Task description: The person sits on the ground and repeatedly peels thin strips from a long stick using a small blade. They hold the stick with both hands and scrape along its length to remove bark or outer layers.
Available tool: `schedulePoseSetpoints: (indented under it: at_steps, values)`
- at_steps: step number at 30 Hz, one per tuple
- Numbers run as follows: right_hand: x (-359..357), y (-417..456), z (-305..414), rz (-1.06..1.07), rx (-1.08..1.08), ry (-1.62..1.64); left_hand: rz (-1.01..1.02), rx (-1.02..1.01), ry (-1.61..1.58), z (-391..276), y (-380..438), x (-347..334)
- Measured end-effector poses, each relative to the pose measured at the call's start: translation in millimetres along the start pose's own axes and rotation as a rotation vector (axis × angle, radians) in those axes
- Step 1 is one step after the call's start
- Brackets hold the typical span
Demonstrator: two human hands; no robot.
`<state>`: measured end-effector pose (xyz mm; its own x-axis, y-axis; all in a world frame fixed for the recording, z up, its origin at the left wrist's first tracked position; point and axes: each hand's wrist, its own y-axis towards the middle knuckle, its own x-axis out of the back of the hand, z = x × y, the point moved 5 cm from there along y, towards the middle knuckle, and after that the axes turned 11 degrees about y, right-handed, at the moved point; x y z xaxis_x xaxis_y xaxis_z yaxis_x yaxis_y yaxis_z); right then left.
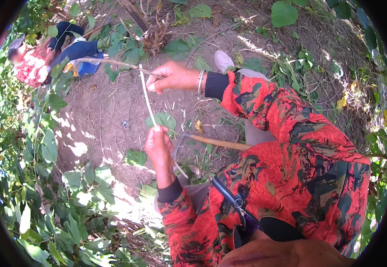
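Note:
My left hand [159,145] grips a thin, pale peeled stick [147,96], with its thumb along it. The stick rises away from the fist, and a pale end shows again below the wrist. Above it, my right hand [171,79] pinches the end of a thin brown stem [113,62] that stretches off to the left. The pale stick's tip crosses this stem just beside the right fingers; I cannot tell whether they touch. Below, a sickle lies with its wooden handle [220,142] towards my body. Its curved metal blade [177,145] is partly hidden by my left hand.
A person [33,65] sits at the upper left beside a blue bag [89,66]. A woody plant base [153,40] stands at the top. Dense leafy plants [46,150] line the left side. Small pale scraps and fallen leaves [162,120] dot the soil.

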<state>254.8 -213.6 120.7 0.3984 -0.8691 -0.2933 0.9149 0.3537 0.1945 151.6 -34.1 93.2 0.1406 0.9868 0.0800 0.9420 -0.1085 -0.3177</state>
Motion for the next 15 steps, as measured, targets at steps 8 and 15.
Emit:
schedulePoseSetpoints:
  at_steps: [8,15]
  values:
    - [3.3,1.2,-6.3,0.032,0.055,-0.118,-0.024,-0.025,0.079,1.3,0.4,-1.8]
    - [2.9,0.3,-4.7,0.029,0.012,-0.134,-0.029,-0.042,0.097,1.7,0.5,-1.3]
